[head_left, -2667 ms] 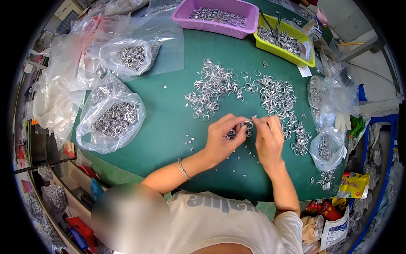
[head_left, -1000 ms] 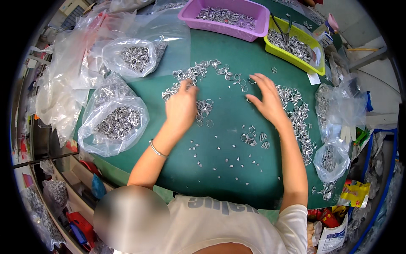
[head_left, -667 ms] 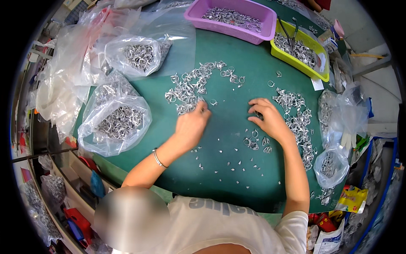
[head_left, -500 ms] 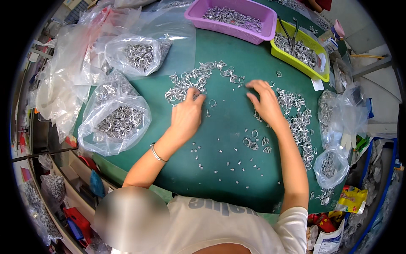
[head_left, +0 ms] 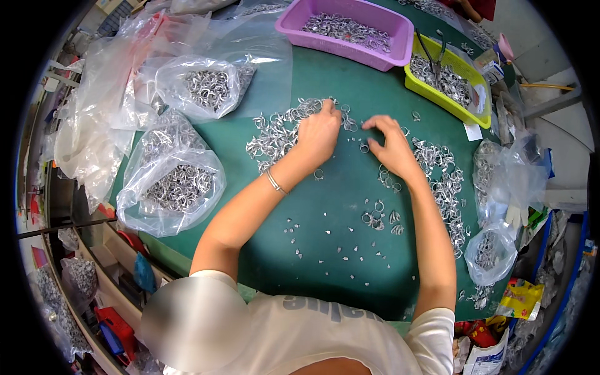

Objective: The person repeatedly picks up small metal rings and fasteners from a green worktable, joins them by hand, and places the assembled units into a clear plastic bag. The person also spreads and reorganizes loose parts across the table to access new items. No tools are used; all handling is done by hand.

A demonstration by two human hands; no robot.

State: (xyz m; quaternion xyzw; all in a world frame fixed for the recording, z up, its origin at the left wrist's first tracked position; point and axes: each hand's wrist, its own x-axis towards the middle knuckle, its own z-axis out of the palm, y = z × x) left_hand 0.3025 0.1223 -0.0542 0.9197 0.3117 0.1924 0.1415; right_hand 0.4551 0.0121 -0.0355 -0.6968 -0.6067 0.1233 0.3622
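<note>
Left hand [head_left: 320,132]: fingers down at the far-right edge of the ring pile [head_left: 270,137] on the bench [head_left: 350,187]; can't tell grip from where I'm standing. Right hand [head_left: 394,147]: fingers spread, loose ring [head_left: 364,149] just off the thumb.

Some rings [head_left: 275,139] partly hidden behind the left hand [head_left: 319,133].

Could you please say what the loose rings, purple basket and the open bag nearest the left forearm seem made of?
Loose rings: silvery metal, probably, from their bright glints; which metal is unclear. Purple basket: likely plastic, satin, from its even colour and rounded rim. Open bag: thin, glossy plastic film, being translucent and creased.
</note>
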